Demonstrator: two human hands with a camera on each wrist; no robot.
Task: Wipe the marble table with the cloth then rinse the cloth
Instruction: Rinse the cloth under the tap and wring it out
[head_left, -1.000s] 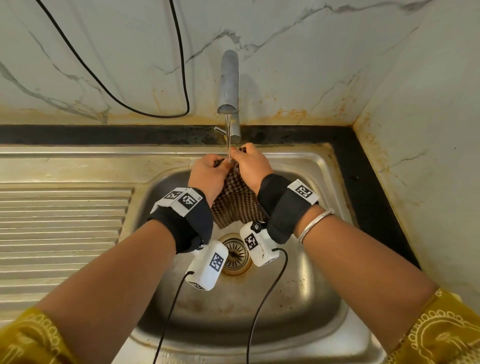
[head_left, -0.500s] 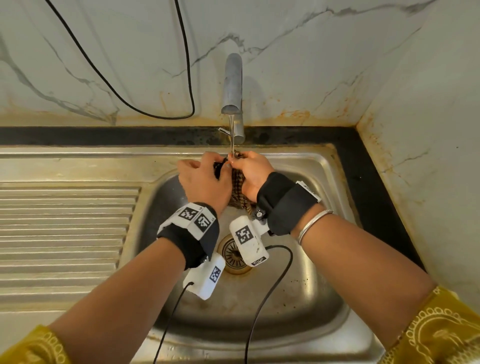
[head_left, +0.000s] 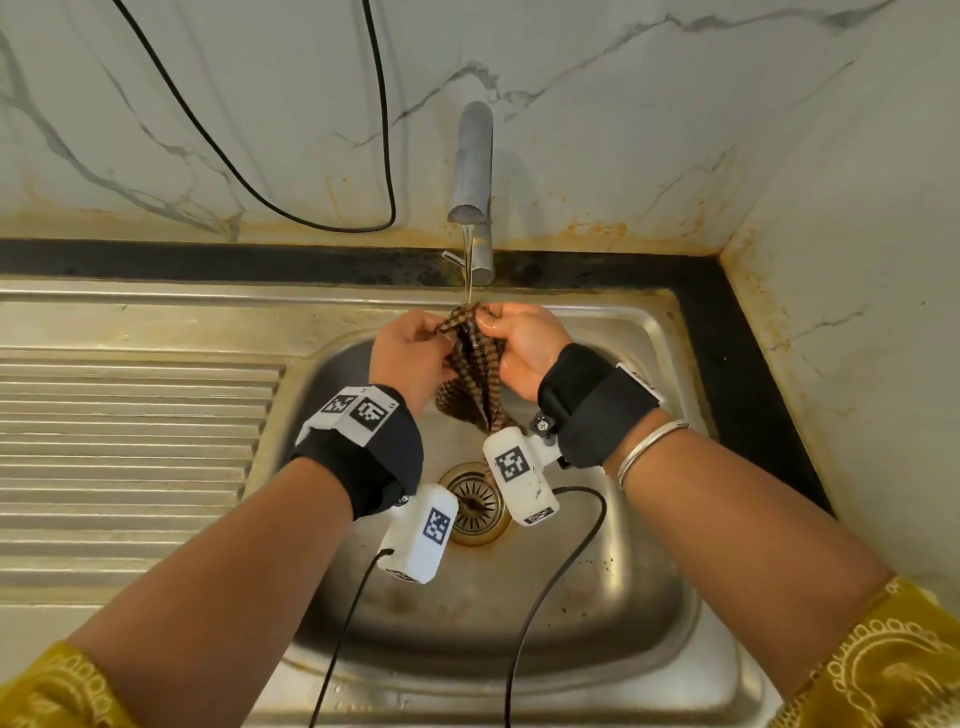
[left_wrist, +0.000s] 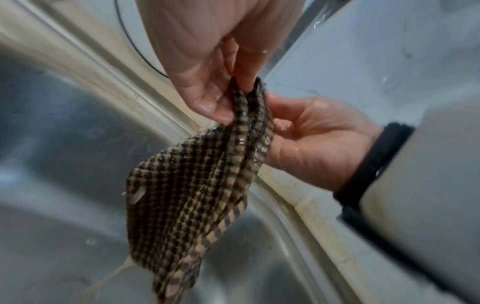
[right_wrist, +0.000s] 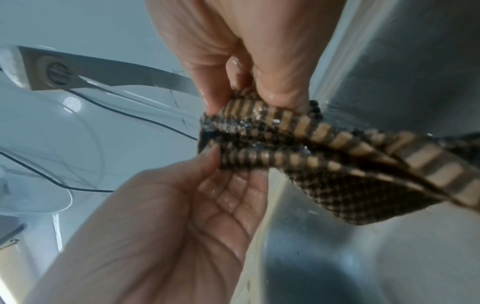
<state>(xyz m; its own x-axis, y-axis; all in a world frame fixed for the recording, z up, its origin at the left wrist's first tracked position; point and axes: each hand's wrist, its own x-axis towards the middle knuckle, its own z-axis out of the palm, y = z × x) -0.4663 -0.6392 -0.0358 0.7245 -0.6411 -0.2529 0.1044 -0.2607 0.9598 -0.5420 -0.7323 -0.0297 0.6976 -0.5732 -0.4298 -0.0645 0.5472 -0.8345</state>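
Wet checked cloth pinched at top edge by left hand and right hand, held under tap stream, hung inside steel sink, drain below.

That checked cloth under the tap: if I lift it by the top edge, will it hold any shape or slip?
The cloth is probably floppy: it hangs in folds below the left hand and right hand. It glistens under the water stream, so likely heavier than dry and dripping. The woven texture should resist slipping in a pinch grip.
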